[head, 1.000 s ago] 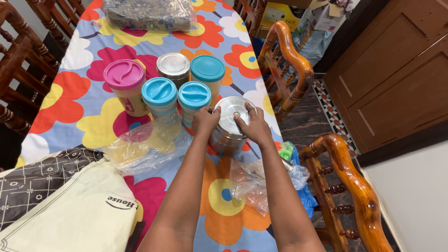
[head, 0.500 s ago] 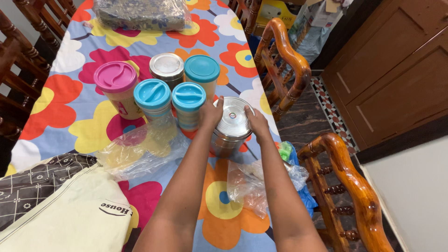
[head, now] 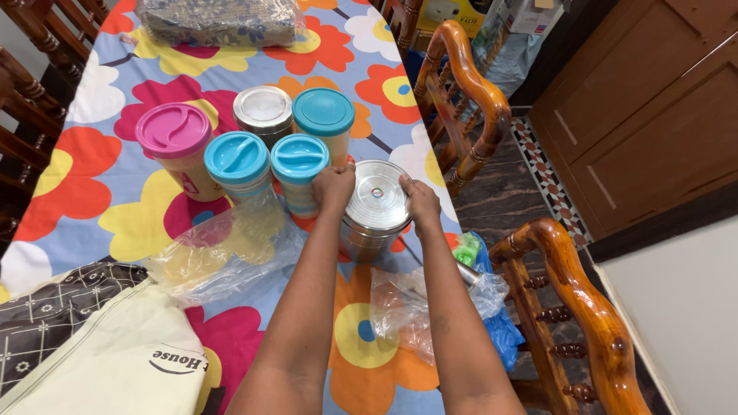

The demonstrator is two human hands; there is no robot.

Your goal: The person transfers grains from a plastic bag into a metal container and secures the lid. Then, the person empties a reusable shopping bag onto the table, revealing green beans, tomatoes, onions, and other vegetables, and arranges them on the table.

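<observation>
A round steel canister (head: 374,211) with a shiny lid stands on the flower-patterned tablecloth (head: 115,215). My left hand (head: 333,187) grips the lid's left rim and my right hand (head: 420,201) grips its right rim. Right beside the left hand stand two blue-lidded jars (head: 299,175) (head: 237,167). Behind them are a teal-lidded jar (head: 324,123), a smaller steel canister (head: 264,113) and a pink-lidded jar (head: 176,148).
A crumpled clear plastic bag (head: 223,250) lies left of my arms, another (head: 407,307) under my right forearm. A cream cloth bag (head: 115,357) and dark patterned fabric (head: 54,315) lie front left. Wooden chairs (head: 569,307) line the table's right edge; a wrapped bundle (head: 215,19) sits at the far end.
Both hands have slid from the top of the steel lid out to its rim on either side. The view has shifted slightly.
</observation>
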